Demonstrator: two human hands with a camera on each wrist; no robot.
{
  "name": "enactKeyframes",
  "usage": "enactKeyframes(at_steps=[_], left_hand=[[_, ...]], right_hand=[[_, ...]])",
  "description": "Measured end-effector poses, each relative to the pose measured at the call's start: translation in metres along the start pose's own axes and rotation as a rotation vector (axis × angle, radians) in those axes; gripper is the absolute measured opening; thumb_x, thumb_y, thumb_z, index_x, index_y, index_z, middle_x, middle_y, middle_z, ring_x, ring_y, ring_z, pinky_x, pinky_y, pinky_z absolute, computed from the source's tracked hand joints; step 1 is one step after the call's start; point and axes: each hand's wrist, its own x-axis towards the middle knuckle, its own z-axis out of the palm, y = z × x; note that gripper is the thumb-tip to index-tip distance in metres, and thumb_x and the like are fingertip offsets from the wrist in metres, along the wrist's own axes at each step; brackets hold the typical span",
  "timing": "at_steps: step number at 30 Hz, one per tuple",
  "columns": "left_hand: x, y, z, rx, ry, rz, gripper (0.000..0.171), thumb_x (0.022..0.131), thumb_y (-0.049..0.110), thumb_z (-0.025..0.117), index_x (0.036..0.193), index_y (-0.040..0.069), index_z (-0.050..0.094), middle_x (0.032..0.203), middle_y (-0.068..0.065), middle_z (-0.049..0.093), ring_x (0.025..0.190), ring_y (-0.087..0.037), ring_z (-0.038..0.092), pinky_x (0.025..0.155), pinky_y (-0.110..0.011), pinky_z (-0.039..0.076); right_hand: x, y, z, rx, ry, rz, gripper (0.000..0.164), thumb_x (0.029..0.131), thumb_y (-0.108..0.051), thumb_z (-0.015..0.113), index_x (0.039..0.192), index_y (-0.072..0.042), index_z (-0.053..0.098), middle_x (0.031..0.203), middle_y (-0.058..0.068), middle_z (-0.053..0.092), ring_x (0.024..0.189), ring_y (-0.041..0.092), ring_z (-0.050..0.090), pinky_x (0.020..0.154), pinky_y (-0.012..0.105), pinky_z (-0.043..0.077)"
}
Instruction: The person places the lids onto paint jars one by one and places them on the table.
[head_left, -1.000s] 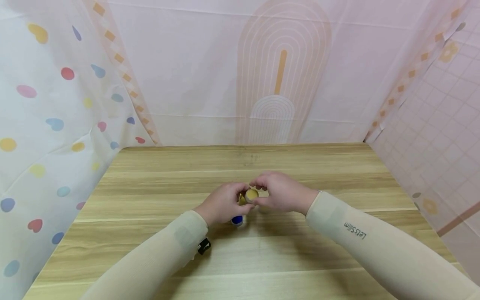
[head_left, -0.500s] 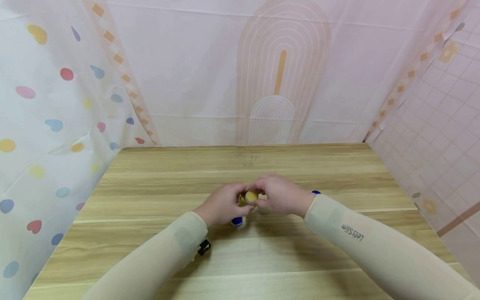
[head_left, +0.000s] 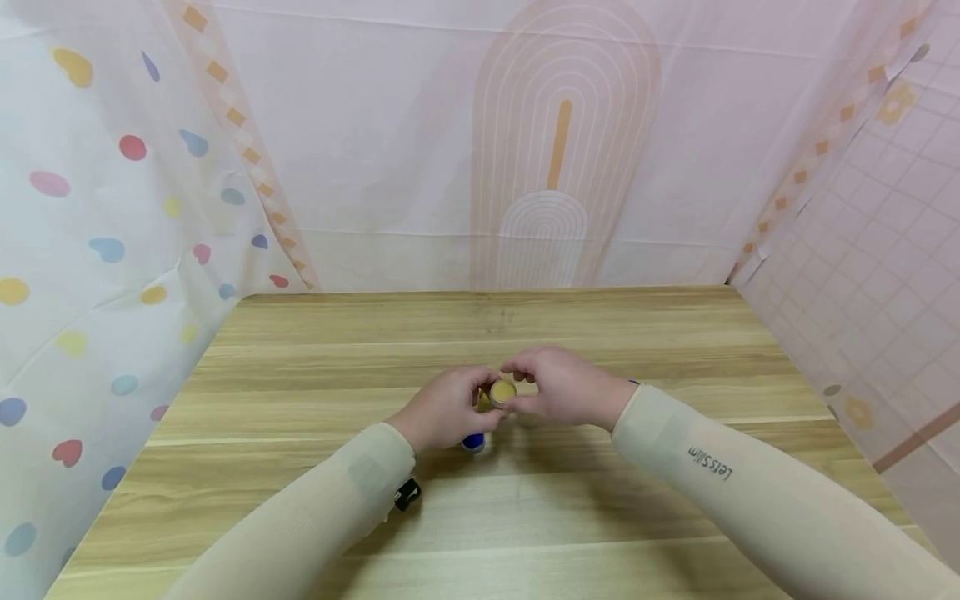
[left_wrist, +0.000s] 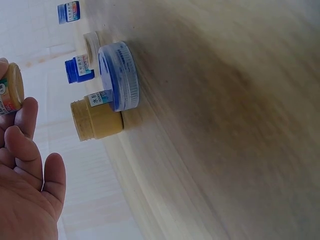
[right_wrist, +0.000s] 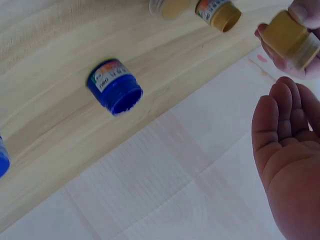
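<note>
My left hand grips a small yellow paint jar with a clear-rimmed lid. In the left wrist view, the labelled side and base of that jar show at the left edge. My right hand is at the lid, its thumb by the rim and its other fingers spread away from it. In the right wrist view, the right fingers look nearly straight, while the thumb is out of sight. An uncapped yellow paint jar stands on the table just beyond my left hand.
An uncapped blue paint jar stands on the wooden table, with another blue jar further off. A clear lid with blue inside and a yellowish lid lie near the yellow jar. Patterned cloth hangs behind.
The right fingers close onto the lid half a second ago and now spread off it again, as one second ago. The left hand stays in place with the jar.
</note>
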Motion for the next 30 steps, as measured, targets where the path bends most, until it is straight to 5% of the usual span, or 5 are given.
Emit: enactKeyframes(at_steps=[7, 14, 22, 30], left_hand=[[0.0009, -0.0002, -0.0013, 0.003, -0.004, -0.006, 0.02, 0.092, 0.029, 0.08, 0.103, 0.018, 0.068, 0.09, -0.007, 0.069, 0.074, -0.013, 0.054, 0.064, -0.027, 0.046], [0.0004, 0.0, -0.0006, -0.004, 0.0, 0.013, 0.021, 0.091, 0.029, 0.08, 0.105, 0.018, 0.07, 0.089, 0.004, 0.068, 0.078, -0.012, 0.057, 0.068, -0.027, 0.049], [-0.0001, -0.0017, 0.0019, -0.005, 0.0, 0.004, 0.018, 0.091, 0.024, 0.078, 0.106, 0.018, 0.07, 0.091, -0.003, 0.067, 0.076, -0.012, 0.053, 0.065, -0.025, 0.044], [-0.0003, -0.0031, 0.0031, 0.008, 0.009, 0.013, 0.019, 0.091, 0.026, 0.08, 0.103, 0.017, 0.069, 0.089, -0.002, 0.067, 0.075, -0.012, 0.054, 0.066, -0.026, 0.047]], right_hand=[[0.0013, -0.0001, -0.0013, -0.036, -0.029, -0.068, 0.035, 0.096, -0.021, 0.077, 0.128, -0.008, 0.074, 0.119, 0.004, 0.074, 0.106, 0.022, 0.07, 0.092, 0.035, 0.058], [0.0012, -0.0022, 0.0015, -0.026, -0.037, -0.04, 0.03, 0.097, -0.018, 0.077, 0.124, -0.006, 0.075, 0.117, 0.005, 0.074, 0.107, 0.024, 0.071, 0.092, 0.036, 0.058], [0.0006, -0.003, 0.0061, -0.043, 0.006, 0.021, 0.032, 0.094, -0.029, 0.081, 0.115, -0.006, 0.075, 0.103, 0.003, 0.075, 0.095, 0.02, 0.068, 0.084, 0.034, 0.057], [0.0006, 0.0018, 0.003, 0.004, -0.015, 0.004, 0.047, 0.093, -0.026, 0.082, 0.132, -0.002, 0.069, 0.116, 0.008, 0.074, 0.105, 0.022, 0.069, 0.092, 0.039, 0.058]])
